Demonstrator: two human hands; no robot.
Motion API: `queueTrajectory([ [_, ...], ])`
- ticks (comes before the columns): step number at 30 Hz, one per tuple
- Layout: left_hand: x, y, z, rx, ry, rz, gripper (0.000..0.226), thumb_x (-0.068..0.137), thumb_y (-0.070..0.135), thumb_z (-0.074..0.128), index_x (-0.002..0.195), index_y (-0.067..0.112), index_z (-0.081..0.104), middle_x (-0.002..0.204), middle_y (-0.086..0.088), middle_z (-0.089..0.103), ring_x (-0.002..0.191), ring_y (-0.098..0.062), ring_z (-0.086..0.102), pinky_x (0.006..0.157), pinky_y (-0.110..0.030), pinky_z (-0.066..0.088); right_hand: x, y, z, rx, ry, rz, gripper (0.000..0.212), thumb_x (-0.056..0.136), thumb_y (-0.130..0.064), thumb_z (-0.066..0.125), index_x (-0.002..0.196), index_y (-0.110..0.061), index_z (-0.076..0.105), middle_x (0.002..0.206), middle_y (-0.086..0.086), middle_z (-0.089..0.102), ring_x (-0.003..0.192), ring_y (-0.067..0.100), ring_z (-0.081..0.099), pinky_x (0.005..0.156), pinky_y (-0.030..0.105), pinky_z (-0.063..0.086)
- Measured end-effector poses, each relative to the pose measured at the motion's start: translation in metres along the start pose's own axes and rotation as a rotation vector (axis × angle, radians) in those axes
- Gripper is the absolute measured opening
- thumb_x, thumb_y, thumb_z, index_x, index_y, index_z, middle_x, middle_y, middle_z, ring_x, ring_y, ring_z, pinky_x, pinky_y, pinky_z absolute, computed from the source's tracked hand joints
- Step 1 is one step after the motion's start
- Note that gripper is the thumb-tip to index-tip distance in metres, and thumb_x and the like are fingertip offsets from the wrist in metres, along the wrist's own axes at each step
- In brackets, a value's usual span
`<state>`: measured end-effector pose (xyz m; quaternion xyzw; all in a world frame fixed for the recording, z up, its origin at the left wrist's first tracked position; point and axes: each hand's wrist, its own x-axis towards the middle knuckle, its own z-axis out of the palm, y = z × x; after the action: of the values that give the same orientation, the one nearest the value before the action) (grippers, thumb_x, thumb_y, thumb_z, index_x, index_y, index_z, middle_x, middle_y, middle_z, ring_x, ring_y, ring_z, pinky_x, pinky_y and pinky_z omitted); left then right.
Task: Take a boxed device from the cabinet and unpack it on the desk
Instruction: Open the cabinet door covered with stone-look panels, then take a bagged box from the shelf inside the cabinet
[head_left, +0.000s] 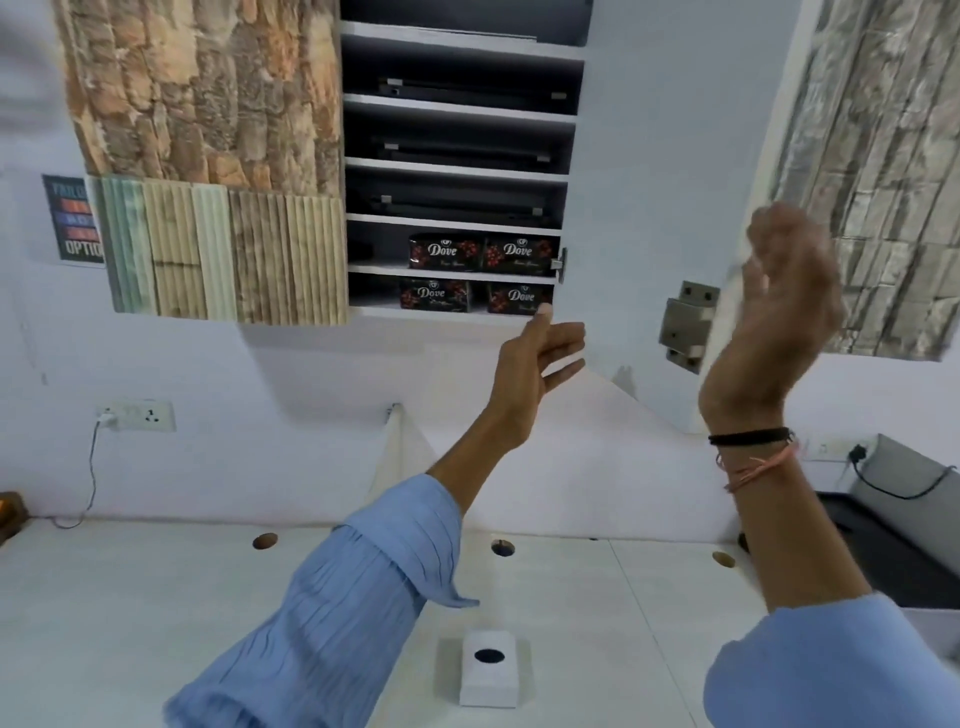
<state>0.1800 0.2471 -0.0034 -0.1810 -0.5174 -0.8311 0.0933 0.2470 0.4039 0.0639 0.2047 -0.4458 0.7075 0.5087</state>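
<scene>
Head view: wall cabinet (358, 171) open, white shelves with a dark interior. Its open door (862, 171), stone-pattern face, swings out at right, with metal hinge hardware (685, 325) on its inner edge. The closed door to the left (208, 156) carries rough stone print above and ribbed wood-look strips below. Upper shelves hold flat black slabs (467, 148) with small grey tabs; too dark to tell what they are, and the top shelf is cut off by the frame. Lower two shelves hold glossy dark boxes marked "Dove" (447, 252), two per shelf. Left hand (540, 358) is raised just below the cabinet's bottom edge, fingers spread, palm facing right, holding nothing; thumb tip overlaps the bottom-right box. Right hand (779, 312) is up by the edge of the open door, motion-blurred; fingers loosely curled, and whether it grips the door edge cannot be made out. Thread bands, black and pink, (753, 452) circle that wrist. Both sleeves (343, 592) are light blue, pleated fabric. On the smooth white desk (156, 597) sits a small white square box (488, 670) with a dark oval spot on top, well below both hands. Round cable holes (265, 541) dot the desk's back edge. A wall socket (137, 415) has a white plug and cable. A poster (72, 221) at left is partly hidden. A grey and black unit (904, 499) at right is cut off.
</scene>
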Motion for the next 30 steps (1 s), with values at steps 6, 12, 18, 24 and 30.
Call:
queueTrajectory([
  [6, 0.047, 0.031, -0.088, -0.031, 0.129, 0.064, 0.054, 0.103, 0.046, 0.050, 0.119, -0.002, 0.069, 0.123, -0.020, 0.072, 0.117, -0.030, 0.068, 0.098, -0.042, 0.058, -0.034, 0.049, 0.090, -0.132, -0.232, -0.094, 0.034, 0.103, -0.019, 0.046, 0.119, 0.004, 0.066, 0.117, 0.011, 0.069, 0.110, 0.020, 0.065, 0.095, 0.050, 0.055],
  [12, 0.087, 0.044, -0.173, -0.054, 0.231, 0.076, 0.057, 0.101, 0.048, 0.051, 0.119, -0.003, 0.069, 0.121, -0.017, 0.073, 0.116, -0.030, 0.069, 0.098, -0.042, 0.058, -0.063, 0.143, 0.152, -0.252, -0.370, 0.293, 0.033, 0.097, -0.035, 0.054, 0.112, -0.012, 0.071, 0.108, 0.002, 0.073, 0.107, 0.025, 0.067, 0.095, 0.053, 0.056],
  [18, 0.123, 0.038, -0.228, -0.090, 0.319, 0.020, 0.058, 0.100, 0.051, 0.052, 0.122, 0.000, 0.068, 0.121, -0.016, 0.073, 0.116, -0.030, 0.069, 0.096, -0.042, 0.058, -0.075, 0.224, 0.182, -0.367, -0.394, 0.563, 0.042, 0.102, -0.038, 0.051, 0.108, 0.002, 0.063, 0.100, 0.029, 0.064, 0.087, 0.037, 0.061, 0.090, 0.052, 0.056],
  [24, 0.147, 0.032, -0.258, -0.106, 0.386, -0.011, 0.058, 0.100, 0.051, 0.052, 0.125, 0.001, 0.067, 0.120, -0.017, 0.073, 0.114, -0.031, 0.070, 0.095, -0.043, 0.058, -0.060, 0.301, 0.197, -0.574, -0.375, 0.524, 0.028, 0.093, -0.042, 0.060, 0.100, -0.017, 0.069, 0.094, 0.005, 0.070, 0.094, 0.030, 0.069, 0.085, 0.055, 0.059],
  [30, 0.153, 0.026, -0.273, -0.099, 0.426, -0.019, 0.058, 0.100, 0.050, 0.051, 0.123, 0.000, 0.068, 0.120, -0.020, 0.073, 0.113, -0.032, 0.070, 0.096, -0.044, 0.058, -0.038, 0.345, 0.206, -0.719, -0.418, 0.482, 0.041, 0.096, -0.027, 0.064, 0.115, 0.009, 0.062, 0.118, 0.029, 0.065, 0.102, 0.047, 0.065, 0.077, 0.063, 0.059],
])
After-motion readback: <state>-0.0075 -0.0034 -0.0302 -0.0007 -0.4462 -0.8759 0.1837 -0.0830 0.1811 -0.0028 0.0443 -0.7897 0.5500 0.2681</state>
